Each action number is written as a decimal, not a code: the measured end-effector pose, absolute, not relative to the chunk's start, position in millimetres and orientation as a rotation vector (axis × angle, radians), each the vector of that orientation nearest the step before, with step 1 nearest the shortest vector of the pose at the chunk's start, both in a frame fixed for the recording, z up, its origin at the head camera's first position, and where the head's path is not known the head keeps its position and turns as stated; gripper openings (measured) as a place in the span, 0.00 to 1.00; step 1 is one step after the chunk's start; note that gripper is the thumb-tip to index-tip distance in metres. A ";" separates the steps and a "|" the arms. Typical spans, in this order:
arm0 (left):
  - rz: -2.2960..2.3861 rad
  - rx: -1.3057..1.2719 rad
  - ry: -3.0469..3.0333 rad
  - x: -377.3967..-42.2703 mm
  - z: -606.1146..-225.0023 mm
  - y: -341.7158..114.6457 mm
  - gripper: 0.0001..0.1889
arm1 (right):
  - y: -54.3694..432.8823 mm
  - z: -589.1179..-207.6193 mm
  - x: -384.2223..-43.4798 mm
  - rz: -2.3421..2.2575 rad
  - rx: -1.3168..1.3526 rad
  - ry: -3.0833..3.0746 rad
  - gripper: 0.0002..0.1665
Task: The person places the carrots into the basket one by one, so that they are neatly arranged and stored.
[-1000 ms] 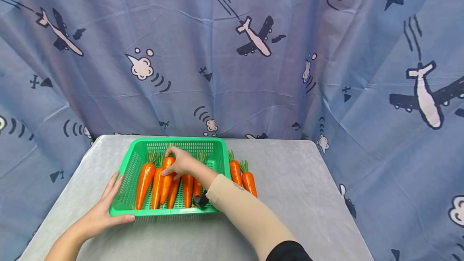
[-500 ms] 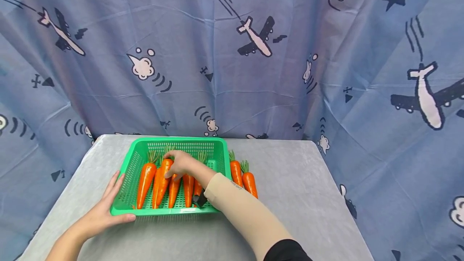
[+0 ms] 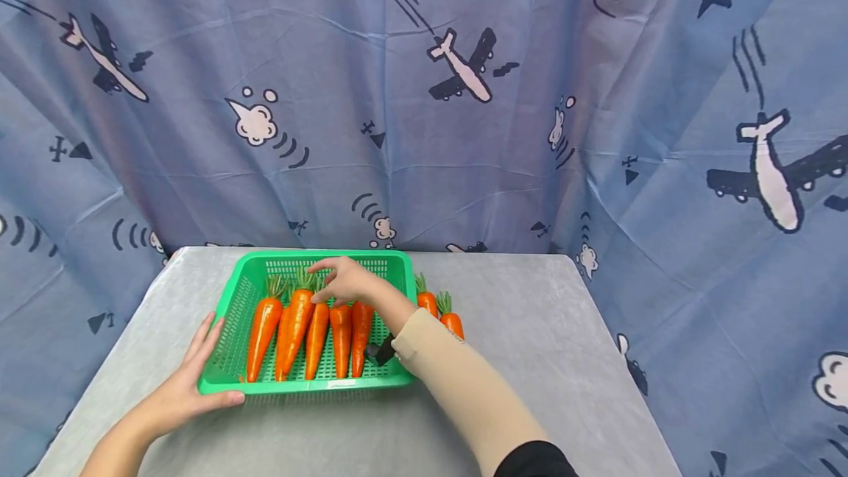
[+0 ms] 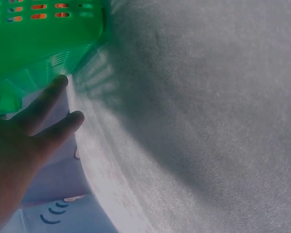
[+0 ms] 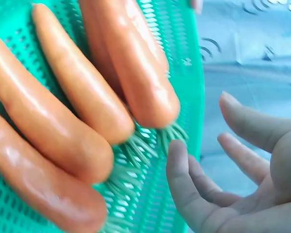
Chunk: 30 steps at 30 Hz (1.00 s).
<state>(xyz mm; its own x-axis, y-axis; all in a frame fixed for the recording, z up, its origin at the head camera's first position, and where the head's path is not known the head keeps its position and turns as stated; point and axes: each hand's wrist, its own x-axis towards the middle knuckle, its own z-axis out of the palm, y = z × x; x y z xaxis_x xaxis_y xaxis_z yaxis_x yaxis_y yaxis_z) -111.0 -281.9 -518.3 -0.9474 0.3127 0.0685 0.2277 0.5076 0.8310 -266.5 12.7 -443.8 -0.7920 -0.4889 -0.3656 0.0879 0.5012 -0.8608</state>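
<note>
A green plastic basket (image 3: pixel 318 386) stands on the table with several orange carrots in it, green stems toward the far wall. One carrot (image 3: pixel 298 326) lies partly over its left neighbour, a carrot (image 3: pixel 281 348) mostly covered. Just right of its stem hovers my right hand (image 3: pixel 347 282), fingers spread and holding nothing; the right wrist view shows the loose fingers apart from the carrots (image 5: pixel 140 68). My left hand (image 3: pixel 188 385) straddles the basket's near-left corner, thumb along the front and straight fingers by the left side. The left wrist view has those fingers (image 4: pixel 58 133) extended beside the basket wall.
Two carrots, one farther (image 3: pixel 427 302) and one nearer (image 3: pixel 452 324), lie on the table against the basket's right side, partly hidden by my right forearm. The pale table (image 3: pixel 530 330) extends to the right. A blue patterned curtain (image 3: pixel 371 124) hangs behind.
My right hand first shifted a carrot left onto its neighbour, then let go of it and moved up and right. My left hand stays at the basket corner.
</note>
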 end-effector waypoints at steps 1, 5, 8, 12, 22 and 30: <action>1.440 0.472 2.645 -111.1 -518.4 -282.0 0.65 | 18.0 -441.5 -267.9 -1.303 -0.336 2.141 0.35; 1.446 0.469 2.631 -112.5 -519.9 -281.8 0.65 | 42.5 -432.6 -270.4 -1.348 -0.360 2.111 0.34; 1.446 0.471 2.629 -112.8 -521.7 -281.6 0.65 | 63.6 -427.8 -270.5 -1.368 -0.375 2.142 0.34; 1.438 0.473 2.634 -111.5 -522.2 -282.0 0.65 | 94.1 -430.0 -270.0 -1.393 -0.376 2.216 0.32; 1.432 0.485 2.646 -112.3 -517.3 -282.6 0.65 | 167.2 -447.6 -258.5 -1.487 -0.239 2.347 0.34; 1.401 0.476 2.669 -109.5 -517.5 -282.3 0.65 | 207.2 -471.4 -239.9 -1.484 -0.109 2.464 0.34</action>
